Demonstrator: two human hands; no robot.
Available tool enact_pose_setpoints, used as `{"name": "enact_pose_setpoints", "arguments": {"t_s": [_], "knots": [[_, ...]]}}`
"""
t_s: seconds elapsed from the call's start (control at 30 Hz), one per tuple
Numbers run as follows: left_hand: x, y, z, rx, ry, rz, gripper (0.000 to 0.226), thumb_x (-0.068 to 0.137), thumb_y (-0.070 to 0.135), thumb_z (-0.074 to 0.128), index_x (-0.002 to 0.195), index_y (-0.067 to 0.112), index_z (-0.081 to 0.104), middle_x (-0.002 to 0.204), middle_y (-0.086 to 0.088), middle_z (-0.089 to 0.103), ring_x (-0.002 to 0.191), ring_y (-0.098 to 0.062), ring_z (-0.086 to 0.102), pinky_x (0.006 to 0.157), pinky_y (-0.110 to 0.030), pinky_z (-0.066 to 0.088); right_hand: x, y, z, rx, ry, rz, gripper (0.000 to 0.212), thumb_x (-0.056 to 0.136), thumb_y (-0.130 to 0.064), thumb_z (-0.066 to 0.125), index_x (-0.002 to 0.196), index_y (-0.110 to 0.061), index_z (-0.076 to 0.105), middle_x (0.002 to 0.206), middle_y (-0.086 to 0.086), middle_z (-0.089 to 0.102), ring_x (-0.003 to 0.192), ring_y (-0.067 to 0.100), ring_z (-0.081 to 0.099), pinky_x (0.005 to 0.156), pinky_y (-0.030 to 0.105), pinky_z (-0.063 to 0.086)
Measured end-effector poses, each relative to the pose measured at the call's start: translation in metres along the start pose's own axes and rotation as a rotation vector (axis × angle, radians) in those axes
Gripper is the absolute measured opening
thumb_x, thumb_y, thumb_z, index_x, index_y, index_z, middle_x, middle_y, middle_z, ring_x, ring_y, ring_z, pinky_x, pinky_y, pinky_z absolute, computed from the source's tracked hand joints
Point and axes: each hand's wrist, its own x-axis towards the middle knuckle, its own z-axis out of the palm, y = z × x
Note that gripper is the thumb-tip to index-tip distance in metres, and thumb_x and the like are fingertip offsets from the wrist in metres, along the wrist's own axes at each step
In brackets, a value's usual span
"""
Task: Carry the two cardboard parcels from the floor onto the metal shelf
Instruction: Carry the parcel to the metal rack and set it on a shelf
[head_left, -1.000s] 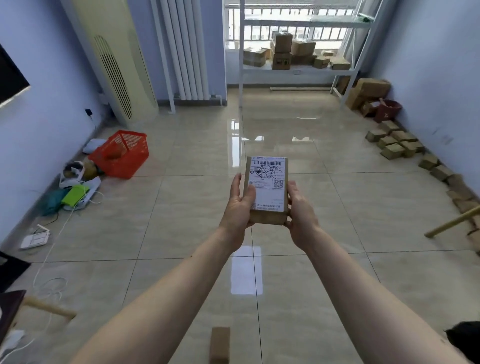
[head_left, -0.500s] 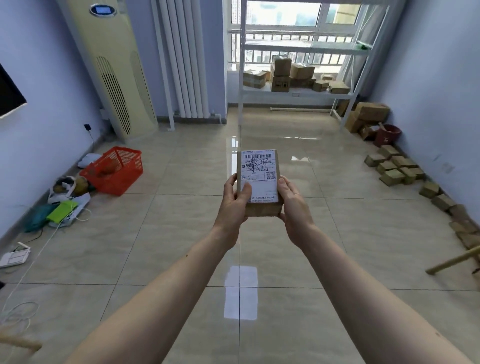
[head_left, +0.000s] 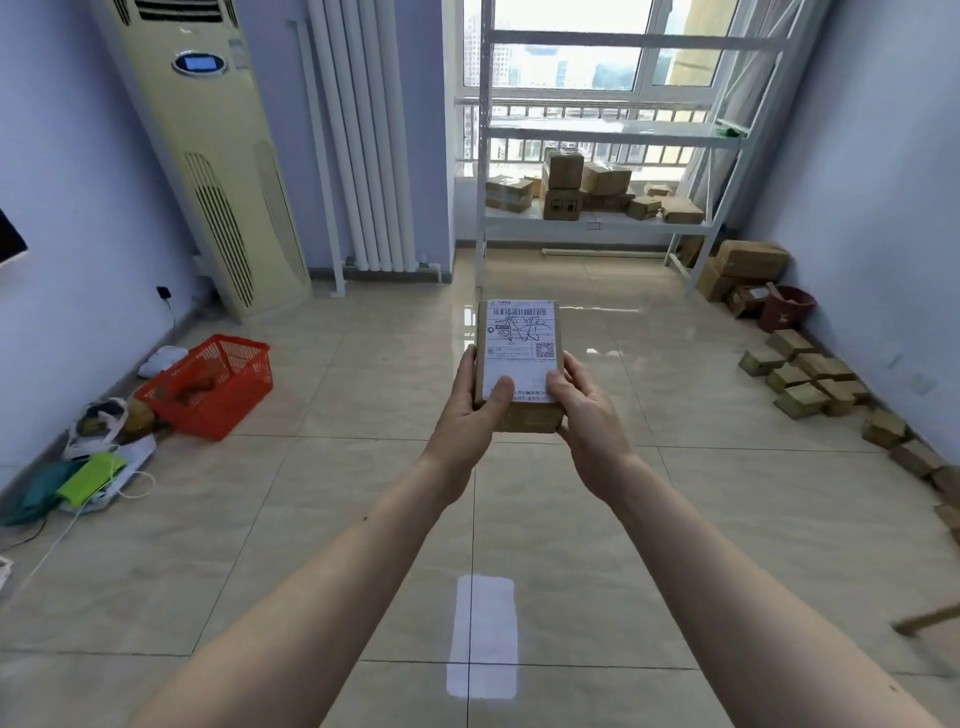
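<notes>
labelled cardboard parcel (head_left: 519, 364) held out front at arm's length, label up, well above the floor tiles (head_left: 363, 519). left hand (head_left: 470, 415) clamps its left side, thumb lying on the label; right hand (head_left: 587, 415) clamps the right side, fingers (head_left: 569, 366) curled round the edge. both hands grasping the parcel, nothing released.

risks, as i judge them: grip is only at the near end, so the far end could dip or slide out if the pinch loosens. tiles look glossy with glare, could be slick underfoot. cable and clutter left of the hands near the red basket (head_left: 208, 384), small boxes (head_left: 800, 374) lined along the wall to the right; straying either side could mean a trip.

metal shelf (head_left: 597, 221) stands well beyond the fingers by the window, lower level already crowded with boxes, so free space looks tight. standing air conditioner (head_left: 208, 171) far left. second parcel not identifiable.
</notes>
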Motion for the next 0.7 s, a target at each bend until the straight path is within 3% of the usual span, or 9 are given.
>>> {"name": "enact_pose_setpoints", "arguments": {"t_s": [0.07, 0.27, 0.37, 0.47, 0.57, 0.7], "knots": [[0.028, 0.002, -0.006, 0.002, -0.004, 0.011, 0.039, 0.1, 0.027, 0.055, 0.134, 0.044, 0.044, 0.132, 0.011, 0.063, 0.112, 0.0, 0.064, 0.084, -0.014, 0.052, 0.027, -0.005, 0.002, -0.003, -0.021, -0.003, 0.038, 0.098, -0.022, 0.053, 0.135, -0.032, 0.054, 0.126, -0.004, 0.067, 0.121, 0.021, 0.06, 0.109, 0.047, 0.044], [0.112, 0.003, -0.031, 0.034, -0.076, 0.015, 0.054, 0.1, 0.031, 0.055, 0.15, 0.037, 0.034, 0.139, 0.011, 0.06, 0.123, -0.008, 0.06, 0.098, -0.022, 0.05, 0.1, -0.016, 0.014, 0.008, -0.088, -0.024, 0.051, 0.099, -0.015, 0.053, 0.147, -0.025, 0.042, 0.128, -0.007, 0.067, 0.111, 0.009, 0.064, 0.103, 0.034, 0.049], [0.15, 0.003, -0.041, 0.033, -0.132, 0.007, 0.057, 0.1, 0.029, 0.055, 0.151, 0.037, 0.032, 0.14, 0.01, 0.06, 0.125, -0.01, 0.059, 0.097, -0.022, 0.049, 0.137, -0.016, 0.016, 0.012, -0.085, -0.021, 0.054, 0.099, -0.018, 0.054, 0.15, -0.027, 0.038, 0.132, -0.005, 0.065, 0.121, 0.015, 0.062, 0.108, 0.039, 0.045], [0.189, 0.0, -0.048, 0.046, -0.17, 0.007, 0.064, 0.099, 0.024, 0.059, 0.153, 0.037, 0.028, 0.142, 0.008, 0.059, 0.129, -0.012, 0.057, 0.107, -0.029, 0.046, 0.175, -0.016, 0.016, 0.031, -0.046, -0.01, 0.062, 0.094, -0.025, 0.06, 0.151, -0.026, 0.036, 0.136, -0.004, 0.063, 0.127, 0.018, 0.058, 0.113, 0.043, 0.041], [0.23, -0.003, -0.051, 0.054, -0.2, 0.022, 0.069, 0.095, 0.018, 0.064, 0.151, 0.04, 0.03, 0.142, 0.007, 0.058, 0.13, -0.014, 0.056, 0.11, -0.034, 0.044, 0.217, -0.016, 0.01, 0.065, 0.017, -0.005, 0.053, 0.095, -0.019, 0.061, 0.143, -0.019, 0.039, 0.137, 0.002, 0.061, 0.126, 0.021, 0.058, 0.113, 0.047, 0.04], [0.289, -0.007, -0.05, 0.05, -0.212, 0.035, 0.067, 0.094, 0.016, 0.065, 0.144, 0.049, 0.033, 0.14, 0.01, 0.06, 0.127, -0.01, 0.058, 0.108, -0.031, 0.045, 0.276, -0.019, 0.001, 0.053, 0.047, -0.011, 0.044, 0.096, -0.017, 0.06, 0.135, -0.017, 0.039, 0.135, 0.002, 0.062, 0.123, 0.02, 0.06, 0.111, 0.048, 0.042]]}}
